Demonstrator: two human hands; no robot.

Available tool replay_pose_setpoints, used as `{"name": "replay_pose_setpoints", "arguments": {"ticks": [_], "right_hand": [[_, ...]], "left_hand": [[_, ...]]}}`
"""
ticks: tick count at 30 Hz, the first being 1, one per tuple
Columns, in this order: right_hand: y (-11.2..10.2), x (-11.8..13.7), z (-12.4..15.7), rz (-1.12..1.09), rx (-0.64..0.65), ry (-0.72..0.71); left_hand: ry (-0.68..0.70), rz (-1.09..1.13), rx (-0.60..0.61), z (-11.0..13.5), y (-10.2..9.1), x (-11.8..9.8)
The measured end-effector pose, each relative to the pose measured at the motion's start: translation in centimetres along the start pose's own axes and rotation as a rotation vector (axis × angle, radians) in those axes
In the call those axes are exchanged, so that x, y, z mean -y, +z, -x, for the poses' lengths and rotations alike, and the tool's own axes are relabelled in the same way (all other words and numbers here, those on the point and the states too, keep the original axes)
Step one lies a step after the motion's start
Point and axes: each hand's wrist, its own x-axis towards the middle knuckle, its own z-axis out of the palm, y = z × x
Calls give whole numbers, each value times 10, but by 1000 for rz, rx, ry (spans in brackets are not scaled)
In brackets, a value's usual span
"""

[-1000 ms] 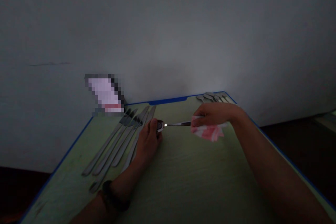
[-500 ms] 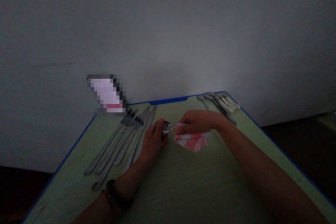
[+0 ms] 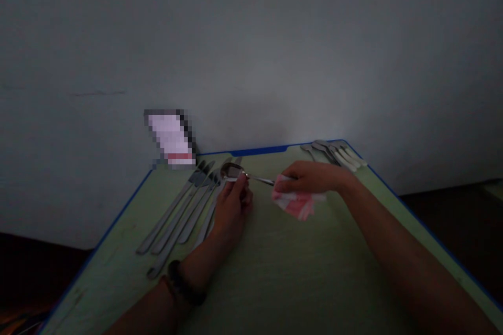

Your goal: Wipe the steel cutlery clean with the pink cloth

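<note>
A shiny metal spoon [image 3: 259, 179] is held level above the table, its bowl at the left and its handle pointing right. My left hand [image 3: 233, 200], a dark bracelet on its wrist, is closed on the spoon at the neck beside the bowl. My right hand [image 3: 308, 177] grips a red-and-white cloth [image 3: 296, 203] around the handle's right end, which the cloth hides. Loose cloth hangs below the fingers. Several table knives [image 3: 173, 214] lie side by side left of my left hand, partly hidden by it.
The light green table [image 3: 275, 282] has a blue edge and stands against a grey wall. At its back left a lit, blurred screen [image 3: 171, 136] leans. Spoons [image 3: 326, 151] and white-handled cutlery [image 3: 349, 157] lie at the back right corner.
The spoon's bowl now shows clear of my left fingers, and more handle is exposed between the hands. My right hand with the cloth has moved right along the handle. The view has shifted slightly.
</note>
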Motion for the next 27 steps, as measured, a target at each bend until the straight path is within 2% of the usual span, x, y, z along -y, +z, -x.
{"name": "replay_pose_setpoints", "arguments": {"ticks": [5, 8, 10, 12, 13, 16, 18, 20, 22, 27], "right_hand": [[4, 3, -7, 51, -29, -64], [5, 4, -9, 63, -39, -71], [4, 0, -9, 38, -114, -87], [3, -7, -10, -65, -270, -126], [3, -12, -13, -167, -376, -138], [10, -28, -30, -658, -813, -166], [20, -38, -45, -1060, -915, -240], [32, -47, -60, -1470, -897, -307], [43, -54, -69, -1761, -846, -356], [53, -55, -70, -2092, -661, -358]], "left_hand": [[-12, -145, 106, 0, -2, 3], [18, -180, 89, -2, -3, 5], [53, -155, 52, -3, -3, 6], [72, -129, 35, -4, -3, 6], [74, -127, 46, -3, -3, 7], [82, -239, 124, 1, -1, 7], [99, -392, 174, 4, 1, 7], [114, -529, 186, 6, 2, 7], [115, -616, 191, 8, 2, 6], [119, -723, 265, 10, 2, 6]]}}
